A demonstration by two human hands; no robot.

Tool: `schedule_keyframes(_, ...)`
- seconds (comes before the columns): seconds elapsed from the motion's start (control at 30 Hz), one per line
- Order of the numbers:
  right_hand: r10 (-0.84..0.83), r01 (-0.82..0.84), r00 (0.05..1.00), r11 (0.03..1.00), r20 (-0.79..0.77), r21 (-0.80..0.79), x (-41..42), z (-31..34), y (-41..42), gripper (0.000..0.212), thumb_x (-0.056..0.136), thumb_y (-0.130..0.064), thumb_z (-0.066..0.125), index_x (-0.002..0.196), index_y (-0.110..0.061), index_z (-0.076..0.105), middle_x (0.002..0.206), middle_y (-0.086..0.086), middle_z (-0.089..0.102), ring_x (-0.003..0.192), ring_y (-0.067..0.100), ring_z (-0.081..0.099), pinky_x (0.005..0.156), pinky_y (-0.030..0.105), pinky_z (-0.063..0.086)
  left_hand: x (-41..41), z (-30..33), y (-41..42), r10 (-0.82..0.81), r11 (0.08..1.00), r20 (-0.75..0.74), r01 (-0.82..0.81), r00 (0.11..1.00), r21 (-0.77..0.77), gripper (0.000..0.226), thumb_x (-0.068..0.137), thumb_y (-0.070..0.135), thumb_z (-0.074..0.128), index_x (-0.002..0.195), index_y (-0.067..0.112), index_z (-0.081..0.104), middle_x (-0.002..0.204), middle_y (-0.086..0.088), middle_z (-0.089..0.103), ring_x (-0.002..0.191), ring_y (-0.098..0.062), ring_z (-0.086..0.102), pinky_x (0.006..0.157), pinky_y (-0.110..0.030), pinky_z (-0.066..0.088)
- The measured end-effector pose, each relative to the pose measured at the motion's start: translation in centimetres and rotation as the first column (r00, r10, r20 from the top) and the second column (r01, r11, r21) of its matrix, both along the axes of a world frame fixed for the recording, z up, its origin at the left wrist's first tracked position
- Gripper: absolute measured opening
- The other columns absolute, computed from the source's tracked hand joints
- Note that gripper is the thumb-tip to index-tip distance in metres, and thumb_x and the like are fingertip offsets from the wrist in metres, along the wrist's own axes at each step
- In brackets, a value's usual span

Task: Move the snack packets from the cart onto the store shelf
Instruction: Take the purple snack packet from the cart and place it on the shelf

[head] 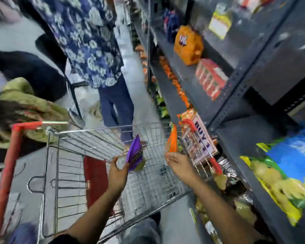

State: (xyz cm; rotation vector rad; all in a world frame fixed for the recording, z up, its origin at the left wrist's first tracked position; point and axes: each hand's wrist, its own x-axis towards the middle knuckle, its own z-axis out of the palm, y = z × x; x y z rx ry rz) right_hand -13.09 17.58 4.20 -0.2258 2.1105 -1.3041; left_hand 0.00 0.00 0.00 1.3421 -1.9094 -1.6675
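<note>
The left hand (117,173) held its grip closed around a purple snack packet (134,154), thumb and fingers pinching the lower end so the packet stood upright above the cart basket. A pale, silvery packet edge showed against the palm just behind the purple one; the blur made it unclear whether it was a second packet. The right hand (178,163) was beside it, palm turned up, its grip pinching the bottom edge of an orange snack packet (172,140) that rose upright from the fingertips. Both bare forearms reached forward from dark sleeves at the bottom of the view.

Below the hands was a wire shopping cart (99,138) with a red handle (11,155) on the left side; its basket floor looked bare through the grid. Clipped to the cart's right edge, just beside the orange packet, hung a white sign (199,138) reading "BUY 1", with more packets behind it.

To the right ran a dark grey metal store shelf (236,95). On it sat an orange bag (187,45), a red and white box (210,79), and nearer, a large blue and yellow chip bag (285,175). Lower shelves held blurred packets.

Beyond the cart stood another person in a blue floral shirt (88,41) and blue trousers, on the grey aisle floor (139,85).
</note>
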Motion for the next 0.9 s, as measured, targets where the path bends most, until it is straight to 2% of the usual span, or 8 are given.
schedule_keyframes(0.07, 0.065, -0.066, 0.998, 0.997, 0.008, 0.048, -0.9, -2.4, -1.7, 0.03, 0.093, 0.01, 0.049, 0.121, 0.019, 0.053, 0.128, 0.034, 0.058, 0.123, 0.043, 0.054, 0.098, 0.037, 0.045, -0.5, -3.9, -1.6, 0.035, 0.998, -0.007, -0.035, 0.999, 0.047, 0.051, 0.08, 0.012, 0.072, 0.123, -0.004, 0.05, 0.12, -0.02, 0.06, 0.11, -0.031, 0.058, 0.097, -0.038, 0.042)
schedule_keyframes(0.17, 0.1, -0.109, 0.99, 0.99, 0.096, 0.093, -1.9, -5.8, -4.7, 0.035, 0.096, 0.0, 0.051, 0.129, 0.008, 0.053, 0.136, 0.022, 0.055, 0.114, 0.024, 0.056, 0.081, 0.021, 0.045, -0.3, -10.0, -2.7, 0.04, 0.983, 0.14, -0.064, 0.989, 0.17, 0.079, 0.065, 0.044, 0.082, 0.121, -0.003, 0.052, 0.123, -0.023, 0.062, 0.115, -0.036, 0.059, 0.098, -0.049, 0.046)
schedule_keyframes(0.3, 0.125, -0.149, 0.981, 0.975, 0.148, 0.164, -2.9, -10.1, -8.9, 0.032, 0.095, -0.006, 0.05, 0.125, 0.0, 0.059, 0.127, 0.015, 0.063, 0.115, 0.026, 0.059, 0.085, 0.026, 0.043, -2.1, -7.8, -2.4, 0.067, 0.977, 0.093, -0.084, 0.993, 0.197, 0.021, 0.081, -0.004, 0.067, 0.099, 0.006, 0.062, 0.094, -0.007, 0.064, 0.078, 0.003, 0.062, 0.08, -0.023, 0.046)
schedule_keyframes(0.37, 0.104, -0.132, 0.975, 0.982, 0.194, 0.135, -3.4, -11.7, -10.5, 0.03, 0.095, -0.002, 0.049, 0.122, 0.003, 0.06, 0.117, 0.012, 0.064, 0.108, 0.022, 0.058, 0.082, 0.022, 0.038, -2.6, -8.9, -2.7, 0.051, 0.982, 0.091, -0.067, 0.995, 0.176, 0.022, 0.083, 0.001, 0.066, 0.105, -0.001, 0.065, 0.096, -0.011, 0.068, 0.078, -0.006, 0.06, 0.073, -0.015, 0.046)
schedule_keyframes(0.5, -0.021, -0.017, 0.964, 0.989, 0.263, 0.144, -4.5, -15.5, -13.3, 0.021, 0.089, 0.005, 0.054, 0.107, 0.003, 0.064, 0.097, 0.016, 0.07, 0.09, 0.025, 0.058, 0.074, 0.03, 0.04, -3.0, -10.8, -2.9, -0.007, 0.996, 0.175, -0.008, 0.984, 0.087, 0.026, 0.085, 0.028, 0.06, 0.105, 0.013, 0.068, 0.093, -0.006, 0.07, 0.084, -0.016, 0.06, 0.073, -0.028, 0.043)
schedule_keyframes(0.6, -0.032, -0.015, 0.962, 0.986, 0.271, 0.167, -5.2, -17.2, -14.3, 0.045, 0.087, 0.006, 0.058, 0.131, 0.001, 0.049, 0.108, 0.018, 0.063, 0.081, 0.021, 0.055, 0.057, 0.014, 0.045, -3.6, -11.8, -3.0, 0.007, 0.992, 0.17, -0.028, 0.985, 0.123, 0.017, 0.091, 0.018, 0.06, 0.105, 0.01, 0.066, 0.096, -0.007, 0.066, 0.09, -0.018, 0.058, 0.075, -0.026, 0.043)
schedule_keyframes(0.73, 0.049, -0.081, 0.972, 0.988, 0.228, 0.133, -6.3, -19.2, -15.1, 0.066, 0.08, 0.018, 0.054, 0.137, -0.015, 0.045, 0.127, 0.006, 0.053, 0.102, 0.017, 0.053, 0.049, 0.003, 0.045, -3.8, -13.9, -3.0, -0.005, 0.995, 0.213, -0.017, 0.977, 0.1, 0.025, 0.092, 0.016, 0.059, 0.108, -0.003, 0.063, 0.091, -0.007, 0.059, 0.08, -0.014, 0.051, 0.055, -0.002, 0.036)
schedule_keyframes(0.9, 0.196, -0.214, 0.973, 0.966, 0.124, 0.146, -7.0, -20.7, -15.6, 0.056, 0.076, 0.018, 0.055, 0.124, -0.01, 0.054, 0.11, 0.003, 0.059, 0.104, 0.016, 0.054, 0.078, 0.013, 0.045, -4.0, -15.7, -2.9, -0.031, 0.99, 0.262, -0.006, 0.965, 0.14, 0.034, 0.095, 0.018, 0.054, 0.124, -0.001, 0.057, 0.107, -0.002, 0.055, 0.1, -0.012, 0.048, 0.061, 0.006, 0.032)
